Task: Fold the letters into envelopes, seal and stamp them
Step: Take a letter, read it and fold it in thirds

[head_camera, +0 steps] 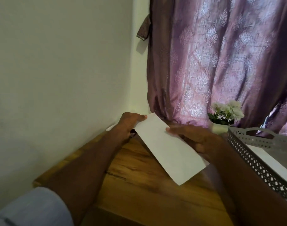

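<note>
Above the wooden tabletop (139, 185), both hands hold a white envelope (170, 149): left hand (129, 123) at 10 o'clock, right hand (193, 137) at 3, each grip pinching an edge. Sealing likely follows; flap unseen.

Lighting: dim indoors; your main source is daylight glowing through the purple curtain (221, 62). Shadows: soft, with both forearms dark against the worktop (139, 185). Glare: a faint sheen on the wood. Blur: slight softness throughout, strongest on the flowers (227, 111). Distortion: wide-angle bending toward your frame edges.
</note>
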`<action>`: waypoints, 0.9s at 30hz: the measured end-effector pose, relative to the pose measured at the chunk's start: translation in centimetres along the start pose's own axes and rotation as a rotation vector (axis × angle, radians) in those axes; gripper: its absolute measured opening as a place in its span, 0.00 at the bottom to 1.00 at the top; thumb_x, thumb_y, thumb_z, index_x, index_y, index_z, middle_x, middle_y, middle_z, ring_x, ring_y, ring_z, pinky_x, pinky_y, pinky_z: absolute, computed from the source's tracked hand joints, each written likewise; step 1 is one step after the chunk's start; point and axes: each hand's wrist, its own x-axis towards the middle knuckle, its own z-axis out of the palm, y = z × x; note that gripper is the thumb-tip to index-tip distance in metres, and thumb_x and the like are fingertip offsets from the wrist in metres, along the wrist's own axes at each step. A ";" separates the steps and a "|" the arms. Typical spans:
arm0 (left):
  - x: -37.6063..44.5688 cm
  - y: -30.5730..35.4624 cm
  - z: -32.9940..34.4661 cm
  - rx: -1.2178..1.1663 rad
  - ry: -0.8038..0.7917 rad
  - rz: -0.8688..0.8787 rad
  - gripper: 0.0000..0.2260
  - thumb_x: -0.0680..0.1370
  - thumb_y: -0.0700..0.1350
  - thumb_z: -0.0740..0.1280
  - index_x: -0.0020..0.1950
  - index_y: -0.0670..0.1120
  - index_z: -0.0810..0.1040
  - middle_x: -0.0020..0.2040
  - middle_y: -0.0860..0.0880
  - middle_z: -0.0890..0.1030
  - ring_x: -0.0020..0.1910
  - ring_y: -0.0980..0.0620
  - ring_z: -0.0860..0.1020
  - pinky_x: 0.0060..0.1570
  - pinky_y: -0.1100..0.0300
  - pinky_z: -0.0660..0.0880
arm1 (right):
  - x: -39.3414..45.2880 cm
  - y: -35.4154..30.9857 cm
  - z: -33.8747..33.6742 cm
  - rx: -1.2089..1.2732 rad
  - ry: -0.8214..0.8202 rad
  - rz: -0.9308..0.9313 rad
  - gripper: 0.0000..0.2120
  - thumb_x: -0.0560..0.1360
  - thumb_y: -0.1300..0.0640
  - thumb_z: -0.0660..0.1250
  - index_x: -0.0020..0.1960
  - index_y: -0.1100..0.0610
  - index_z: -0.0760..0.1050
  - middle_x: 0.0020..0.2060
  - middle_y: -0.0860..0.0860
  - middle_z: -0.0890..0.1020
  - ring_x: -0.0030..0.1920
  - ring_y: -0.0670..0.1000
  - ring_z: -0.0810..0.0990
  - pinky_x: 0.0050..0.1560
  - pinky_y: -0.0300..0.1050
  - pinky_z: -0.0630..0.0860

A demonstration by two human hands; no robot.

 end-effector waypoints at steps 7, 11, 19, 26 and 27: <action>-0.2 0.3 -0.3 -0.057 0.062 0.023 0.11 0.74 0.47 0.78 0.48 0.41 0.84 0.47 0.40 0.85 0.43 0.43 0.82 0.40 0.53 0.79 | -3.6 -1.2 -0.8 -0.365 -0.055 0.109 0.15 0.73 0.57 0.75 0.57 0.61 0.82 0.50 0.58 0.88 0.50 0.58 0.87 0.60 0.54 0.82; -1.2 0.9 0.0 -0.115 0.019 0.183 0.10 0.75 0.44 0.78 0.50 0.39 0.86 0.52 0.40 0.87 0.55 0.39 0.84 0.60 0.45 0.81 | -6.2 -2.9 -2.1 -0.524 0.179 -0.075 0.11 0.72 0.61 0.78 0.54 0.59 0.86 0.43 0.53 0.89 0.40 0.51 0.88 0.38 0.40 0.82; -5.9 1.2 -2.1 0.100 -0.040 0.526 0.05 0.75 0.40 0.77 0.51 0.44 0.85 0.43 0.54 0.88 0.43 0.59 0.85 0.42 0.67 0.79 | -10.7 -6.1 -0.4 -0.963 0.443 -0.410 0.15 0.74 0.65 0.73 0.58 0.53 0.86 0.47 0.51 0.87 0.49 0.50 0.85 0.49 0.42 0.77; -12.0 -1.5 -8.6 0.697 -0.066 0.580 0.06 0.73 0.38 0.79 0.45 0.49 0.87 0.45 0.53 0.86 0.47 0.56 0.83 0.50 0.59 0.79 | -13.5 0.3 5.6 -1.155 0.303 -0.399 0.20 0.75 0.56 0.69 0.65 0.41 0.81 0.62 0.44 0.83 0.58 0.47 0.81 0.60 0.44 0.77; -12.6 -1.6 -9.2 0.764 -0.093 0.566 0.07 0.73 0.36 0.77 0.45 0.49 0.87 0.46 0.52 0.86 0.47 0.57 0.82 0.51 0.60 0.78 | -14.0 1.1 6.2 -1.152 0.274 -0.352 0.21 0.73 0.52 0.70 0.64 0.38 0.80 0.63 0.42 0.82 0.59 0.46 0.81 0.60 0.43 0.76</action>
